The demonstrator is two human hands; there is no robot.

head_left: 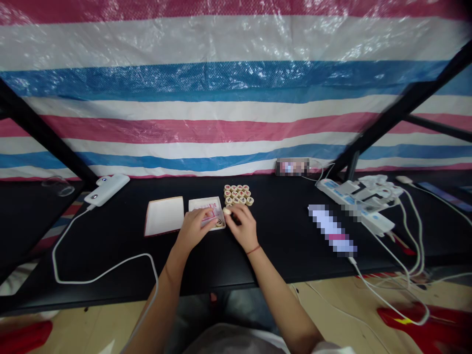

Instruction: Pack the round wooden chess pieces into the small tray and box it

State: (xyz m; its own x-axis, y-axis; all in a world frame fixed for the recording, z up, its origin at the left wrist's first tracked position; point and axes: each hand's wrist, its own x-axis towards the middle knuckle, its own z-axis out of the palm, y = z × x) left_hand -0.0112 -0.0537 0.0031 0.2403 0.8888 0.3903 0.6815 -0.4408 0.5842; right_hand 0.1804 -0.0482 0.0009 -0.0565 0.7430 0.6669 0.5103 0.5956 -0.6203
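Note:
My right hand (242, 226) pinches a pale round xiangqi piece (226, 211) at the right edge of a shallow white box (222, 202). Over the left part of that box, my left hand (194, 227) has its thumb and fingers apart, with nothing visible between them. Inside the box lie a pink-and-white printed paper (210, 206) and a xiangqi piece (220, 222) near the front right corner. Just beyond my right hand, several xiangqi pieces (237, 194) stand in rows, marked in red and black. My right fingers hide part of the nearest row.
Left of the box lies an open white lid (164, 216) on the black table (283, 246). A white power bank (107, 189) with a cable is farther left. To the right are a lit phone (332, 230), a power strip (356, 206) with tangled cables, and another phone (293, 167) behind.

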